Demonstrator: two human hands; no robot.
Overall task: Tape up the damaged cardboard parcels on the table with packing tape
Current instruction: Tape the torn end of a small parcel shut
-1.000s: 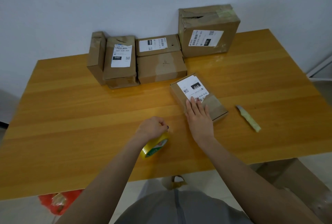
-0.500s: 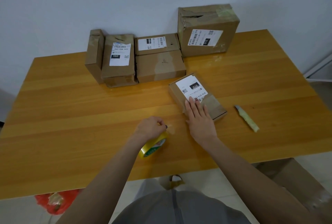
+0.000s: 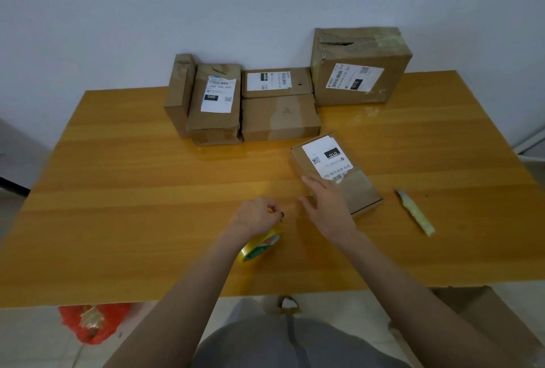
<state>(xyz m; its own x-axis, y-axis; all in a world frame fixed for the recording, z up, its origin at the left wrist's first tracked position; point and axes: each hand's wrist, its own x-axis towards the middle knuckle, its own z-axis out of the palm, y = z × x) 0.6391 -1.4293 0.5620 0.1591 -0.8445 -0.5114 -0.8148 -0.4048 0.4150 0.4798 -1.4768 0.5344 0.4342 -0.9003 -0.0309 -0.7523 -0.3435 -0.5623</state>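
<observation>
A small flat cardboard parcel (image 3: pixel 333 170) with a white "010" label lies on the wooden table (image 3: pixel 124 220), right of centre. My right hand (image 3: pixel 327 208) rests with straight fingers at its near left corner. My left hand (image 3: pixel 256 215) grips a roll of yellowish packing tape (image 3: pixel 261 245) standing on edge just left of the parcel, its fingertips pinched together above the roll. A green-handled utility knife (image 3: pixel 414 211) lies to the parcel's right.
Several more parcels stand along the far edge by the wall: a narrow upright one (image 3: pixel 178 93), a "060" one (image 3: pixel 215 102), two stacked flat ones (image 3: pixel 278 108), and a big torn box (image 3: pixel 358 66). Red bag (image 3: pixel 94 320) on the floor; a carton (image 3: pixel 483 317) at lower right.
My right hand has slid back from the parcel's top toward its near left corner. The left hand stays on the tape roll, barely moved.
</observation>
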